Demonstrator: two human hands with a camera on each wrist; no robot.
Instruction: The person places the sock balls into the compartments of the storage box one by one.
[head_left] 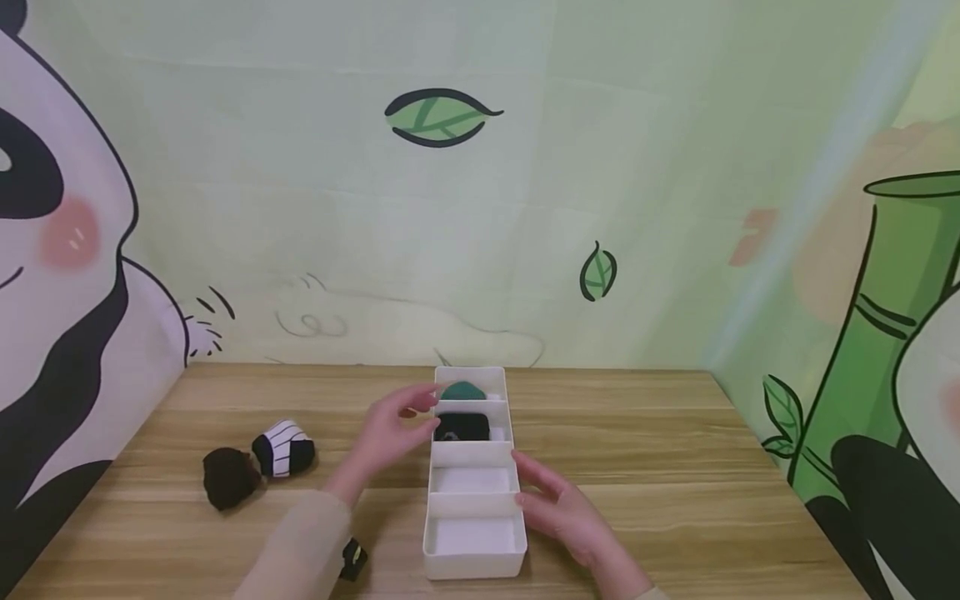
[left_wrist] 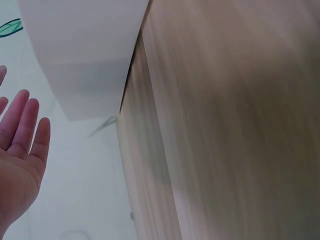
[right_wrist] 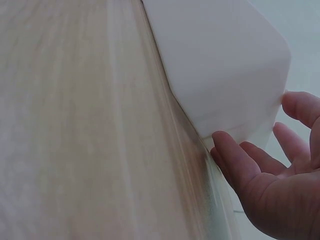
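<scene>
A long white divided box stands on the wooden table, its compartments in a row from front to back. A green rounded bundle sits in the rearmost compartment, and a black folded bundle in the one before it. My left hand is at the box's left rim beside these two, fingers extended and holding nothing; whether its fingertips touch the rim I cannot tell. On the other side, my right hand rests its fingertips against the box's right wall, fingers spread and slightly bent.
To the left lie a dark brown bundle and a black-and-white striped bundle, seemingly soft cloth. A small black item is partly hidden by my left sleeve. Behind the table hangs a printed panda-and-bamboo backdrop.
</scene>
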